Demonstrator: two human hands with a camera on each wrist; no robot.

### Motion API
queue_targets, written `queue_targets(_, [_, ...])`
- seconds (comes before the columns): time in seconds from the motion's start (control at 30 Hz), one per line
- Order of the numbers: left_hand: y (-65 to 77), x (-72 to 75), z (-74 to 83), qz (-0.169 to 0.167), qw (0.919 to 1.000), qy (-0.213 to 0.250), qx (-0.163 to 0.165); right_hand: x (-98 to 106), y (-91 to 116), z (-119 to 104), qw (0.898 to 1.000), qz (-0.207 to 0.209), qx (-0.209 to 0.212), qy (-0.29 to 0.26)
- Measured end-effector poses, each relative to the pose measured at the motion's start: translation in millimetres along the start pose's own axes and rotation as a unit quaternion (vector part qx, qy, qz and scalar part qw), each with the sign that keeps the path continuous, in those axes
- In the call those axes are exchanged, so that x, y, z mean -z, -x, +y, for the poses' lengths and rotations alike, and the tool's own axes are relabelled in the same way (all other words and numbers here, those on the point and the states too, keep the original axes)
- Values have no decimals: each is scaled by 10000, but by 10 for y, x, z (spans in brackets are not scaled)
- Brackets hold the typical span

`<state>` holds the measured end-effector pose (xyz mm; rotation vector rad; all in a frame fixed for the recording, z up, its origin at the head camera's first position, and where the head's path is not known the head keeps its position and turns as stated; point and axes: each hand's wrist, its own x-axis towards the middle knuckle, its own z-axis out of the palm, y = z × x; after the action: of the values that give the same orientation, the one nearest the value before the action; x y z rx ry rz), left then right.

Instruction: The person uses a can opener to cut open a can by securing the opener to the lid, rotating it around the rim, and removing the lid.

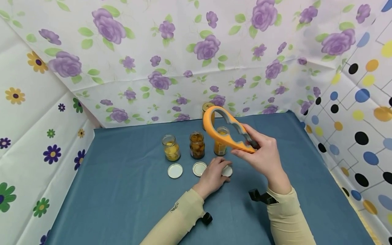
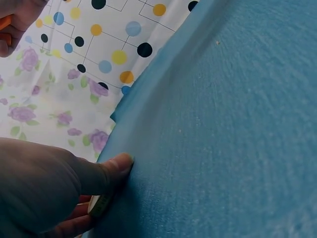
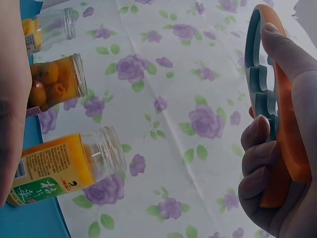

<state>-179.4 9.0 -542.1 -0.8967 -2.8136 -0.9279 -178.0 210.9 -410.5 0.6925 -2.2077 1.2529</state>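
Observation:
My right hand (image 1: 264, 158) grips an orange-and-grey jar opener (image 1: 225, 139) by its handle end, holding it up above the table; its looped end points left. My left hand (image 1: 212, 177) is low at the tabletop, thumb and fingers around the edges of a pale jar lid (image 1: 227, 170). In the left wrist view, part of that lid (image 2: 100, 204) shows between thumb and fingers. Behind the opener stands an open glass jar (image 1: 220, 148) with yellow contents; its label shows in the right wrist view. Two more lidless jars, one brown (image 1: 197, 146) and one yellow (image 1: 172, 151), stand left of it.
Two loose lids lie on the blue cloth: a white lid (image 1: 175, 171) and another lid (image 1: 199, 168) beside my left hand. Behind the opener, against the flowered back sheet (image 1: 137, 68), stands a jar with a gold lid (image 1: 208, 106). Patterned sheets also line both sides.

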Motion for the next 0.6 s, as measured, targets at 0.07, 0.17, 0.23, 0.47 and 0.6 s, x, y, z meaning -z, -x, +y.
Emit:
queue_targets(0.07, [-7, 9, 2, 4, 9999, 94, 54, 13, -2, 3, 10000, -8, -7, 48])
queue_targets(0.17, [-9, 3, -5, 0, 9996, 244, 157, 39, -1, 10, 10000, 2, 2, 72])
queue_targets(0.23, [-10, -3, -8, 1, 9994, 280, 200, 57, -1, 8, 10000, 16, 1, 72])
queue_targets(0.47, [1, 43, -6, 21, 9991, 386, 148, 129, 0, -8, 9999, 22, -26, 154])
queue_targets(0.6, [9, 231, 27, 139, 9986, 510, -28, 196, -7, -13, 9995, 4, -49, 315])
